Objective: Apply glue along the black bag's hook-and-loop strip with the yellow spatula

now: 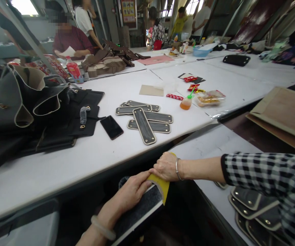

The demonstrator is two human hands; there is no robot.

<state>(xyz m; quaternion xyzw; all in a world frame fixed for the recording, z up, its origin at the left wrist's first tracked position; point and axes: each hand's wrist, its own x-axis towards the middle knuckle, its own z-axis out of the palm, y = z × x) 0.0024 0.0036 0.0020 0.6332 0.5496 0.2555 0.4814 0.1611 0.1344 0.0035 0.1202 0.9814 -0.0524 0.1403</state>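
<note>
My right hand (165, 166) is closed on a bent yellow strip (164, 186), which looks like a peeled backing sheet. The strip curls over the end of a long dark panel (139, 208) with a pale edge. My left hand (133, 189) grips that panel near its far end, fingertips and thumb against the yellow strip. Its near end runs out of the bottom of the view. On the table ahead lie several dark straps (144, 125) with pale borders and metal studs. More dark studded pieces (251, 208) are stacked beneath my right forearm.
A phone (111, 127) and black bags (31, 102) are on the white table (72, 164) to the left. A bottle of orange liquid (186, 103) and snack packets (211, 98) stand farther back. Brown cardboard (283, 112) is at right, a grey bin (31, 225) lower left. People are beyond.
</note>
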